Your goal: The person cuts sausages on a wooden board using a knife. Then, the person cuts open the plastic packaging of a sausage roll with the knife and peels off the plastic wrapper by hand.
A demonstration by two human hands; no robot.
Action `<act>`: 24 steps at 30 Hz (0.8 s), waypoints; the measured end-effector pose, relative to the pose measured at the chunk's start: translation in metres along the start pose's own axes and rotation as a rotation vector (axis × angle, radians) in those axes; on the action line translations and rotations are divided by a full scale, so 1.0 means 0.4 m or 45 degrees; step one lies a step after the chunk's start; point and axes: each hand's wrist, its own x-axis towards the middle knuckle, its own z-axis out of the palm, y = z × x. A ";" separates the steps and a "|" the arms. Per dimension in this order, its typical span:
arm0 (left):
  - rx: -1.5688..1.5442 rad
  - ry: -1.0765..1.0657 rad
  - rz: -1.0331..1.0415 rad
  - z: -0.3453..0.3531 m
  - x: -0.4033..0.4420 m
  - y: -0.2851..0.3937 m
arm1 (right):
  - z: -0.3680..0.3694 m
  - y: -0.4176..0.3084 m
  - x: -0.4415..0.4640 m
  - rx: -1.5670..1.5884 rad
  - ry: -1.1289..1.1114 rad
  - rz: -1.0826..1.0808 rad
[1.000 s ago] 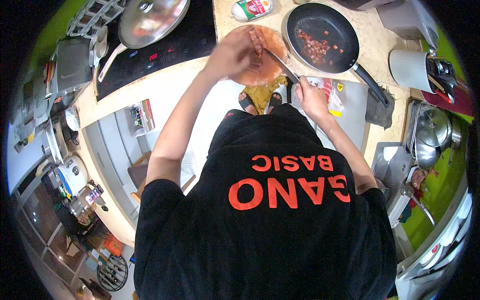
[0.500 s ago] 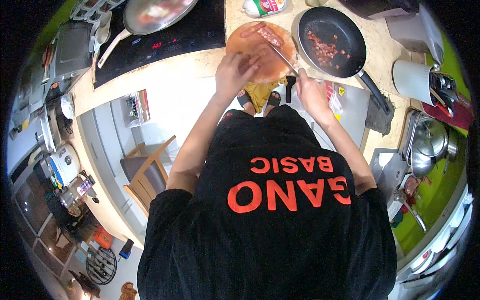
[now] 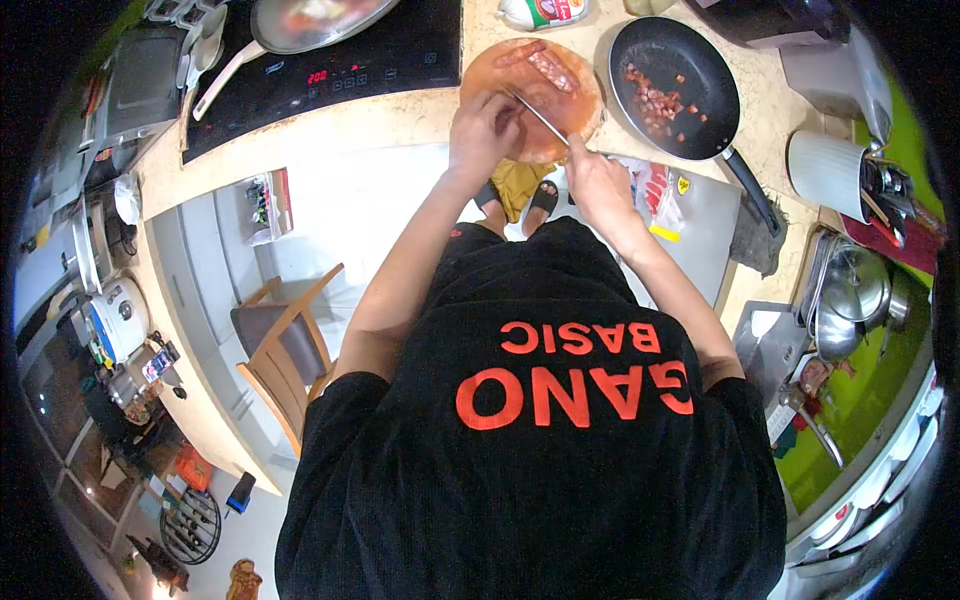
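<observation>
On a round, orange-brown cutting board (image 3: 560, 110) lie lengths of reddish sausage (image 3: 552, 71) near the far edge. My right hand (image 3: 597, 182) is closed around the handle of a knife (image 3: 541, 117), whose blade slants across the board toward the far left. Its tip comes close to the fingers of my left hand (image 3: 485, 132), which are curled together over the board's left side. What lies under those fingers is hidden. Right of the board stands a black frying pan (image 3: 695, 75) with diced sausage (image 3: 657, 103) in it.
A black cooktop (image 3: 400, 65) with a second pan (image 3: 320, 25) lies to the left. Behind the board is a white plastic package (image 3: 543, 12). The frying pan's handle (image 3: 752, 190) juts over the counter's front edge. A utensil holder (image 3: 825, 172) stands further right.
The knife and my right hand have shifted left, bringing the blade near my left fingers. My left hand has moved slightly up, its fingers now more curled. The view has tilted slightly.
</observation>
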 end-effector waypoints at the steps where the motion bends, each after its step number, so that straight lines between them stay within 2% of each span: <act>1: -0.001 -0.003 -0.019 -0.002 0.001 -0.001 | -0.001 -0.002 0.004 -0.012 -0.013 -0.009; 11: -0.069 0.007 0.014 -0.001 0.018 -0.014 | 0.064 -0.011 0.032 -0.148 -0.020 0.033; 15: -0.080 0.009 0.014 0.001 0.010 -0.014 | 0.077 -0.017 0.071 -0.090 -0.002 0.040; 18: -0.128 0.054 0.013 0.011 -0.002 -0.015 | 0.078 -0.001 0.072 0.121 0.098 0.068; 20: -0.179 0.100 0.010 0.023 -0.001 -0.025 | 0.077 -0.001 0.050 0.238 0.080 0.184; 24: -0.217 0.095 -0.049 0.025 0.000 -0.013 | 0.061 0.012 0.016 0.151 0.075 0.147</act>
